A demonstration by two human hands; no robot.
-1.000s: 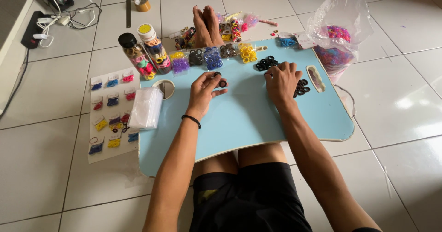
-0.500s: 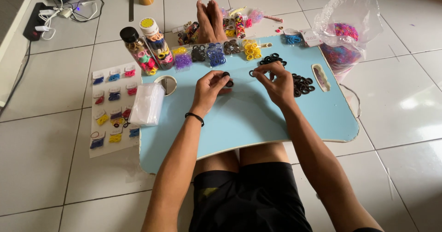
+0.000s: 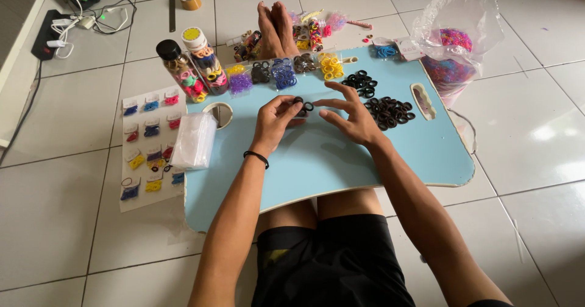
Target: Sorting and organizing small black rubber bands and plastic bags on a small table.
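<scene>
Small black hair ties [image 3: 303,106] pinched in left hand [image 3: 272,120], right hand [image 3: 351,113] open beside them

Count of black hair ties [image 3: 303,106] under left hand's [image 3: 274,119] grip

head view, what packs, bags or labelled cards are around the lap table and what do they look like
Clear plastic bag: floor right of the table, crumpled, pink and purple bands inside.
Two tubes: table's far left corner, clear, black and yellow caps.
Stack of small clear bags: table's left edge.
White cards: floor left, rows of coloured bands.
</scene>
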